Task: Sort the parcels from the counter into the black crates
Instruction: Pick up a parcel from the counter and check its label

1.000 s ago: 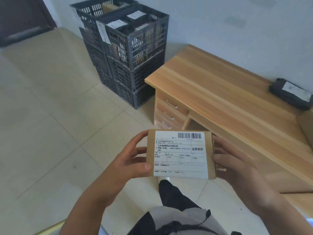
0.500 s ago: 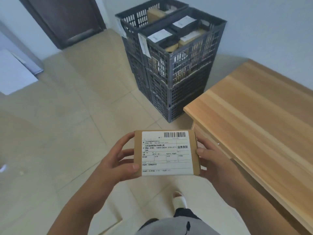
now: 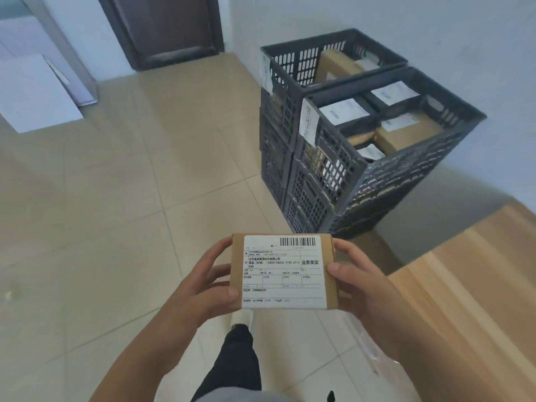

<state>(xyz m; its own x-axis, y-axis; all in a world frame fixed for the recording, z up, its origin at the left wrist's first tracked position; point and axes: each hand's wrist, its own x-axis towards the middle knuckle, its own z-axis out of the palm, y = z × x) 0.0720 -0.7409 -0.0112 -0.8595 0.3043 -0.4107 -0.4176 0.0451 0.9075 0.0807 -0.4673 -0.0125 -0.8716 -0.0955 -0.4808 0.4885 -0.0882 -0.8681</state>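
Head view showed me the left hand (image 3: pixel 203 288) and right hand (image 3: pixel 359 288) clasping the labelled parcel (image 3: pixel 282 271) by its short ends, held in the air off the counter's (image 3: pixel 470 285) near corner. Ahead, the nearer black crate (image 3: pixel 385 166) looked nearly full; I judged a careless drop could leave the parcel perched on its rim. The far crate (image 3: pixel 290 79) had room.

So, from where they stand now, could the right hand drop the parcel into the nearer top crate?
Probably not yet. The right hand and left hand both grip the parcel, and bare floor lies between it and the nearer top crate. The crate's top is open, so nothing blocks the way.
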